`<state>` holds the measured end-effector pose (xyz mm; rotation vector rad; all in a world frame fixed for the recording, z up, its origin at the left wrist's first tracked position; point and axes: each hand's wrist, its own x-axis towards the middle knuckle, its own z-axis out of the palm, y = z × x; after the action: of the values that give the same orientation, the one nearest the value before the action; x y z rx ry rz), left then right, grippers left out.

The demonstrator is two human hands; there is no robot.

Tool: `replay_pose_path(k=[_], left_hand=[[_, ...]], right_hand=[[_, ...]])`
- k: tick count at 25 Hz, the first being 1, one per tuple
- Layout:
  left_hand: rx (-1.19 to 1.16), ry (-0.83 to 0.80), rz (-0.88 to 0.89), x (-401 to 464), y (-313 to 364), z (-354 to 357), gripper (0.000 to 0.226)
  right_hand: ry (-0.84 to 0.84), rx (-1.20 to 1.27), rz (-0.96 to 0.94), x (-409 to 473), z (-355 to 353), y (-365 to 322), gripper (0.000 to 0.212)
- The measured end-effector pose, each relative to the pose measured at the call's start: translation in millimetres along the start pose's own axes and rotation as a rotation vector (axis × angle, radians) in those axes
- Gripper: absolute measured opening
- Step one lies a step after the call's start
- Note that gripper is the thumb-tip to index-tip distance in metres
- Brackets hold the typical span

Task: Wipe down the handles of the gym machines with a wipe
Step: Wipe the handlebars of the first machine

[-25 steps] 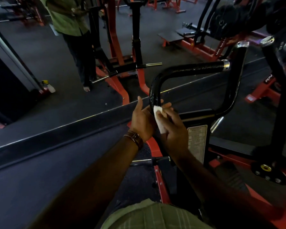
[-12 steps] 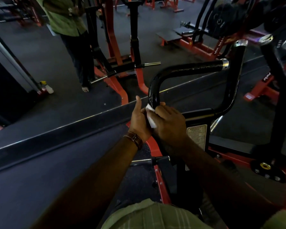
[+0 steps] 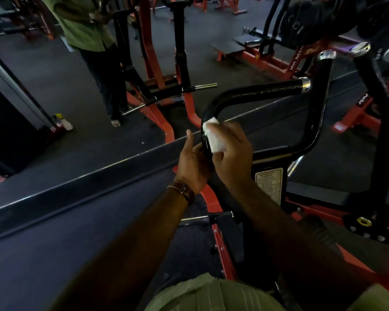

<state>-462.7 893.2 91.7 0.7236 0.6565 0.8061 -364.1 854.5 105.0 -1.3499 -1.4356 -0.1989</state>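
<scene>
A black bent handle bar [image 3: 252,92] of an orange-framed gym machine rises in front of me, with a chrome cap at its far end. My right hand [image 3: 230,151] presses a white wipe [image 3: 212,136] against the bar's left bend, fingers curled over the wipe. My left hand [image 3: 192,161], with a brown watch strap at the wrist, grips the bar's upright part just below the wipe, thumb pointing up. A second black handle [image 3: 319,102] stands to the right.
A person in a green shirt [image 3: 85,25] stands at the back left beside another orange machine [image 3: 160,102]. A spray bottle [image 3: 64,122] sits on the floor at left. Weight plates [image 3: 312,21] hang at the upper right. A label plate [image 3: 271,184] is on the machine's post.
My right hand has slid the wipe up the bar from the lower upright part to the bend. My left hand has stayed on the bar.
</scene>
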Motion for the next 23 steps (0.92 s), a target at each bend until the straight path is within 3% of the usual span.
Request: replay_pose_path(k=[3, 7, 11, 13, 16, 18, 21, 23], left_hand=[[0.027, -0.007, 0.034, -1, 0, -2, 0.074], [0.042, 0.003, 0.038, -3, 1, -7, 0.078], [0.012, 0.015, 0.050, 0, 2, -7, 0.079], [-0.002, 0.019, 0.053, 1, 2, -7, 0.081], [-0.011, -0.008, 0.045, 2, 2, -10, 0.082], [-0.026, -0.027, 0.039, 2, 2, -12, 0.083], [-0.043, -0.044, 0.043, 2, 0, -14, 0.084], [-0.021, -0.015, 0.052, 0, 1, -13, 0.083]], right_hand=[[0.095, 0.087, 0.186, 21, 1, -7, 0.031], [-0.161, 0.122, 0.469, 0, -8, -14, 0.019], [-0.295, 0.892, 1.020, 55, -14, -5, 0.030], [-0.364, 0.988, 1.160, 64, -14, -3, 0.030], [-0.598, 0.697, 1.063, 63, -21, 0, 0.033], [-0.607, 0.556, 0.978, 72, -27, 1, 0.032], [-0.545, 0.669, 1.001, 79, -18, 1, 0.035], [-0.681, 0.481, 0.863, 70, -16, 6, 0.031]])
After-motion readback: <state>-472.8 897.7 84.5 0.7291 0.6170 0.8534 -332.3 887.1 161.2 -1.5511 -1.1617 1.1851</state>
